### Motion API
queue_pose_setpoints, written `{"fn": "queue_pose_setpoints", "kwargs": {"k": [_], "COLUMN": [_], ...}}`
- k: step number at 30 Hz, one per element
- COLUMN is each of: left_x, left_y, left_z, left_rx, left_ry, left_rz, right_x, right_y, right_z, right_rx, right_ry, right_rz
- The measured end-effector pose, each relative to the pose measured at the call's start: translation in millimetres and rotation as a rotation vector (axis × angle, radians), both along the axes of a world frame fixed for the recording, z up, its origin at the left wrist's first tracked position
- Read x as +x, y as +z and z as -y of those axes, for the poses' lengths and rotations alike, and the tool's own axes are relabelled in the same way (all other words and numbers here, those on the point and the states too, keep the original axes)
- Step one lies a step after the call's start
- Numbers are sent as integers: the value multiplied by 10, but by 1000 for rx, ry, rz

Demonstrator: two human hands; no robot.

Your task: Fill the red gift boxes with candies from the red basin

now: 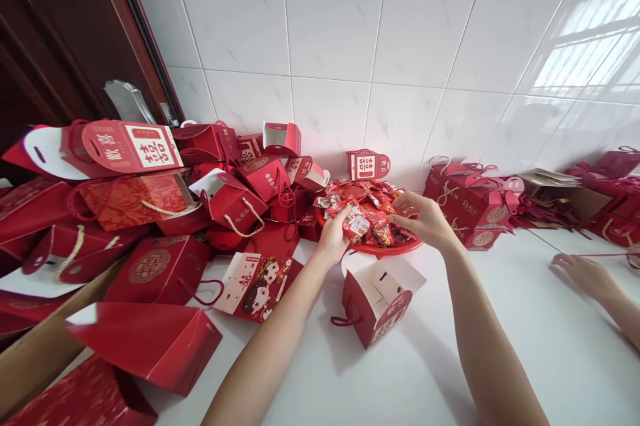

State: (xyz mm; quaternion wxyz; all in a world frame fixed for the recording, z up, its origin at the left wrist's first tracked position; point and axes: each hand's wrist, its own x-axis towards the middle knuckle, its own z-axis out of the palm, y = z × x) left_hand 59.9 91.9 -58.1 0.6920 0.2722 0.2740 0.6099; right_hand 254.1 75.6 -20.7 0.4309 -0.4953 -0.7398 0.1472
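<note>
My left hand [335, 236] is closed around red wrapped candies [356, 223], holding them over the near left side of a heaped red tray [400, 250]. My right hand [423, 216] reaches over the right side of the same heap of wrapped candies [383, 196]; its fingers are bent but apart, their tips close to the wrappers, and I see nothing held in them. Just in front of the tray, an open red gift box [373, 303] stands on the white table, its flaps spread and its pale inside facing up. A dark red cord handle hangs off its left side.
Many red gift boxes [160, 269] with rope handles are piled on the left. A small box [369, 165] stands behind the tray by the tiled wall. More closed boxes [465, 203] are at the right. Another person's hand [583, 273] rests on the table at far right, near a red cord.
</note>
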Motion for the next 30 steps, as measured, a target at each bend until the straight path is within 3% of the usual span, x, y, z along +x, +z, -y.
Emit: {"fn": "queue_pose_setpoints", "kwargs": {"k": [6, 14, 16, 20, 25, 28, 30], "left_x": [-7, 6, 5, 8, 17, 17, 14], "left_y": [6, -13, -23, -14, 11, 11, 7], "left_z": [30, 17, 7, 4, 15, 16, 13], "left_rx": [30, -7, -18, -35, -10, -7, -6], "left_ry": [-68, -57, -48, -38, -22, -25, -26], "left_rz": [-1, -4, -5, 5, 22, 26, 28], "right_x": [-368, -79, 12, 207, 238, 164, 149], "right_y": [83, 335, 354, 289, 113, 11, -29], "right_z": [157, 411, 411, 305, 117, 11, -39], "right_rx": [86, -131, -97, -8, -312, -337, -332], "right_ry": [121, 278, 201, -97, -415, -478, -450], "right_rz": [0, 151, 78, 36, 452, 575, 561]}}
